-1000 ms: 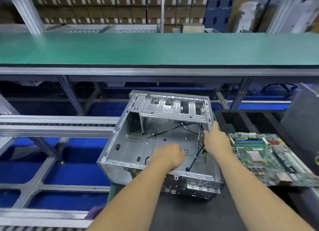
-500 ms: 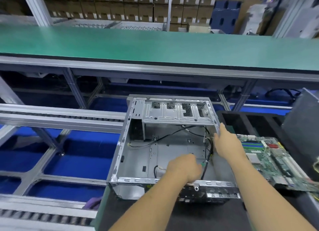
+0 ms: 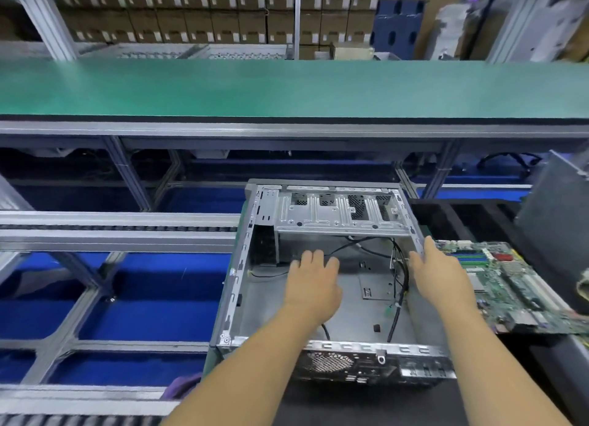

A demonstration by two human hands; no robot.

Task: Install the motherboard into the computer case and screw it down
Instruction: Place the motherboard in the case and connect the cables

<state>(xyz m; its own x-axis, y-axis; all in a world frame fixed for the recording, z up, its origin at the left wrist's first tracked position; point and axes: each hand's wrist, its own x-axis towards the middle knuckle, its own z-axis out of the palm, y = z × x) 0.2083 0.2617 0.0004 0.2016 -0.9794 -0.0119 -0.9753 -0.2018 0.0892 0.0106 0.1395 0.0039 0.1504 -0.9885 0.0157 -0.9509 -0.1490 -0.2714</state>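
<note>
Inside the open case (image 3: 242, 285), the left hand (image 3: 314, 285) is reaching with fingers spread and holding nothing, while the right hand (image 3: 441, 276) is resting open-fingered against the right wall. Loose black cables (image 3: 398, 285) are lying across the floor and could get trapped under the motherboard (image 3: 510, 285), which is waiting just beside the case.

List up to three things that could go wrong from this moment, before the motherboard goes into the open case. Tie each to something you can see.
1. Loose black cables lie across the case floor; the board could trap or pinch them unless cleared.
2. The motherboard lies outside to the right, its near edge seeming to overhang its support; a knock might tip it.
3. The left hand and right hand reach past bare sheet-metal edges, which might scrape skin.
</note>
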